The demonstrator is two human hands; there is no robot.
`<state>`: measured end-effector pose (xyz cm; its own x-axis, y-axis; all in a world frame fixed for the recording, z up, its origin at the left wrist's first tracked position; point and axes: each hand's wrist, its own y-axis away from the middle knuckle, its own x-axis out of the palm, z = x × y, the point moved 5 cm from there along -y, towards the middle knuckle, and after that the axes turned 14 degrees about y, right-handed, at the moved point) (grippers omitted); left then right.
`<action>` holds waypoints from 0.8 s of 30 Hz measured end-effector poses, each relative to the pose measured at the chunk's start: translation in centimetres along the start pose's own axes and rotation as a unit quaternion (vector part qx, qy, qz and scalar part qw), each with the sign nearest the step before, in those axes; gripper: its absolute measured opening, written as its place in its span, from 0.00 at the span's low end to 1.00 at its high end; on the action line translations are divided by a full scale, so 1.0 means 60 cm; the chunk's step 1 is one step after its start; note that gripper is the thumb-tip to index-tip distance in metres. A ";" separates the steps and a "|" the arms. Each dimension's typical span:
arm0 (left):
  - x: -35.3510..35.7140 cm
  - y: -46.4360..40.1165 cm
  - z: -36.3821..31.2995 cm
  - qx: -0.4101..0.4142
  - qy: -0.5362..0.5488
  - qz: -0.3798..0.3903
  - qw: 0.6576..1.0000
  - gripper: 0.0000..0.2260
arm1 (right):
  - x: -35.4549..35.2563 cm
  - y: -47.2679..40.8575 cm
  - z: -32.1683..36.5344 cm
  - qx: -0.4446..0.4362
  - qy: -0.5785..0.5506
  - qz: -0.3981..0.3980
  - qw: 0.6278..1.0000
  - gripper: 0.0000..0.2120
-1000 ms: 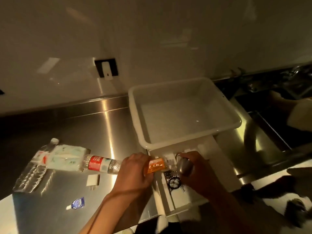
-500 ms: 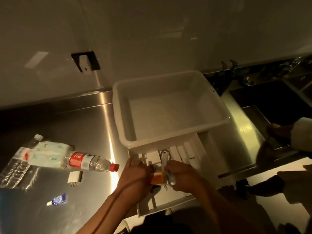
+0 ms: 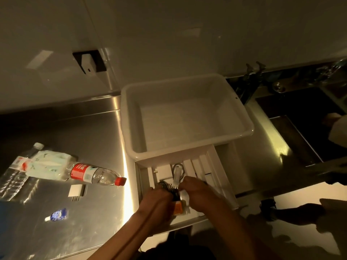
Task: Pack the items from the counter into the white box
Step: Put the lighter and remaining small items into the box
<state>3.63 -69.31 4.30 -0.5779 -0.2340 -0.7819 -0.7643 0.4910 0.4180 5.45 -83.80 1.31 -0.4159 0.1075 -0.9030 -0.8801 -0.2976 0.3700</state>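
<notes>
Both hands work low in the frame's centre, over a white slotted tray (image 3: 221,177) that lies just below the white box. Curled fingers of the left hand (image 3: 159,198) pinch a metal-link watch band (image 3: 167,185), while the right hand (image 3: 201,194) curls round the same small bundle; an orange packet (image 3: 178,206) shows between the two hands, and which hand holds it cannot be told. A pale, looped object (image 3: 177,172) lies on the tray just above the hands.

Largest is the steel counter (image 3: 84,132), filling the left and middle. The white box (image 3: 187,119) sits at centre, open. A dark sink (image 3: 300,119) occupies the right.

At the left of the frame a pale tissue pack (image 3: 47,165) lies across two clear water bottles: one with a red label and red cap (image 3: 95,174) points right toward the tray, the other (image 3: 16,175) lies at the far left edge. Below them rests a small white block (image 3: 76,191), and lower still a small blue-and-white sachet (image 3: 57,215).
</notes>
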 end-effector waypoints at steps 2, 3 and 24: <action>0.008 -0.002 -0.003 -0.001 0.011 0.007 1.000 0.17 | 0.002 0.002 -0.004 0.011 -0.020 0.009 1.000 0.20; 0.011 -0.003 -0.004 0.002 0.018 0.011 1.000 0.17 | 0.003 0.002 -0.007 0.013 -0.025 0.013 1.000 0.21; 0.045 -0.016 -0.003 -0.097 0.004 0.024 0.995 0.12 | -0.001 0.021 0.002 0.039 -0.090 0.057 0.994 0.20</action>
<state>2.76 -70.59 1.89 -0.6172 -0.2202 -0.7554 -0.7758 0.3305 0.5375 4.31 -84.08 1.85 -0.5413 0.2468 -0.8038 -0.8374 -0.2446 0.4888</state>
